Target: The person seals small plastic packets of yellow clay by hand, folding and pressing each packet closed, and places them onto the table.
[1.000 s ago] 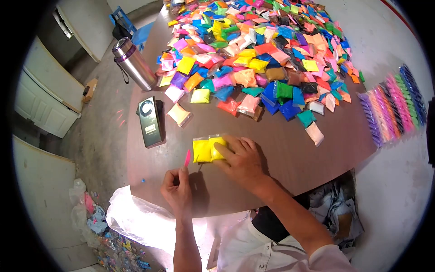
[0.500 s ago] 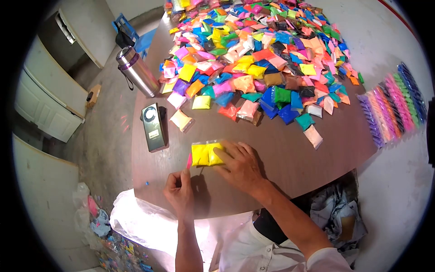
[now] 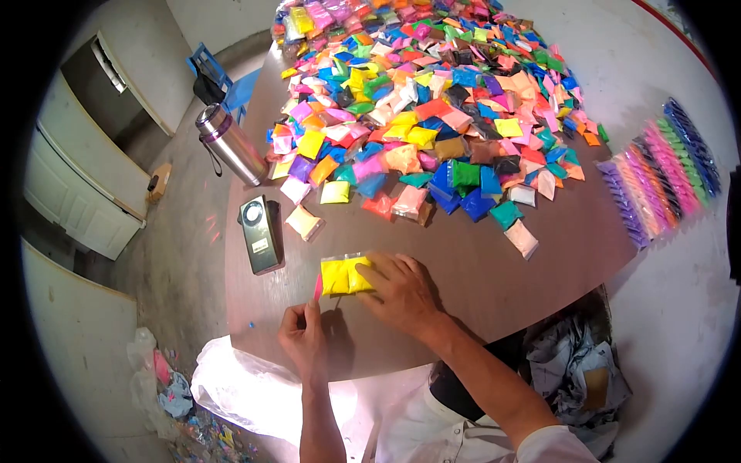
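Note:
Two yellow packets (image 3: 346, 275) lie side by side on the brown table (image 3: 455, 285), with a clear strip along their top edge. My right hand (image 3: 397, 292) rests on the right-hand packet, fingers spread. Below and left of the packets, my left hand (image 3: 302, 328) is closed in a pinch on a thin pink strip (image 3: 318, 286). The strip stands upright against the left edge of the yellow packets; its lower end is hidden by the fingers.
Many colourful packets (image 3: 401, 158) cover the far part of the table. At the left stand a steel thermos (image 3: 234, 147) and a dark box-shaped device (image 3: 259, 235). Rows of coloured packs (image 3: 656, 181) lie at the right. White plastic (image 3: 239, 390) hangs by the near-left edge.
The pink strip has gone from a small gap to the left of the yellow packets to their left edge. The view has shifted, so the table items sit lower.

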The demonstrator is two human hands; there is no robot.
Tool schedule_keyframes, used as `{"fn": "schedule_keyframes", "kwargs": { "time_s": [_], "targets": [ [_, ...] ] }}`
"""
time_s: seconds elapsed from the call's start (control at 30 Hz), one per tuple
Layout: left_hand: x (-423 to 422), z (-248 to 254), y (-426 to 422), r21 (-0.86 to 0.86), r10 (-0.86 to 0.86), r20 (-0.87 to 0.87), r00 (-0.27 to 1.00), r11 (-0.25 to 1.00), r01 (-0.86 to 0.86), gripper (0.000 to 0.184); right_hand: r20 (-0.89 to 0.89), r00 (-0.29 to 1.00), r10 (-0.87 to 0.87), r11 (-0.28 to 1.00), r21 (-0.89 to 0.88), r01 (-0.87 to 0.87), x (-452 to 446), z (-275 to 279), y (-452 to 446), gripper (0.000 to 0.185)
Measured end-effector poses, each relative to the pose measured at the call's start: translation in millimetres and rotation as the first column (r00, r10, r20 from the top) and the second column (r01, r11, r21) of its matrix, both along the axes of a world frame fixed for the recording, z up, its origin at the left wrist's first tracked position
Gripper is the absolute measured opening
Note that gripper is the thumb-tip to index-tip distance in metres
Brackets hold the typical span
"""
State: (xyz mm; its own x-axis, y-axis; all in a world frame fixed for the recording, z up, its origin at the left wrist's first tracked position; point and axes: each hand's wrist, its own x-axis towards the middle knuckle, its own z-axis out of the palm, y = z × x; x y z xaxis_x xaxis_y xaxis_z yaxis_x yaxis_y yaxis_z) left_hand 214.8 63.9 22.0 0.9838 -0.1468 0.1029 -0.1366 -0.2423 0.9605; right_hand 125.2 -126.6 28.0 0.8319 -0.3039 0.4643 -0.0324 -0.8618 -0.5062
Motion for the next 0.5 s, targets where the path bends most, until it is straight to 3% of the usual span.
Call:
{"fn": "schedule_keyframes", "kwargs": {
  "time_s": [0.2,0.37,0.5],
  "targets": [
    [-0.9,4.3,-0.2,0.025,-0.004,0.002,1.000,1.000,0.004,0.026,-0.040,0.999,-0.011,0.999,0.045,0.012,-2.5,2.9,0.7,0.052],
    [-0.8,-2.7,-1.8,0.000,-0.014,0.036,0.999,1.000,0.014,0.028,-0.044,0.999,-0.028,0.998,-0.050,0.026,-4.2,-0.2,-1.2,0.058],
    [0.0,-3.6,-1.8,0.012,-0.011,0.027,1.000,1.000,0.010,0.027,-0.058,0.998,-0.032,0.999,-0.027,0.031,-5.9,4.0,-1.6,0.058]
  ]
}}
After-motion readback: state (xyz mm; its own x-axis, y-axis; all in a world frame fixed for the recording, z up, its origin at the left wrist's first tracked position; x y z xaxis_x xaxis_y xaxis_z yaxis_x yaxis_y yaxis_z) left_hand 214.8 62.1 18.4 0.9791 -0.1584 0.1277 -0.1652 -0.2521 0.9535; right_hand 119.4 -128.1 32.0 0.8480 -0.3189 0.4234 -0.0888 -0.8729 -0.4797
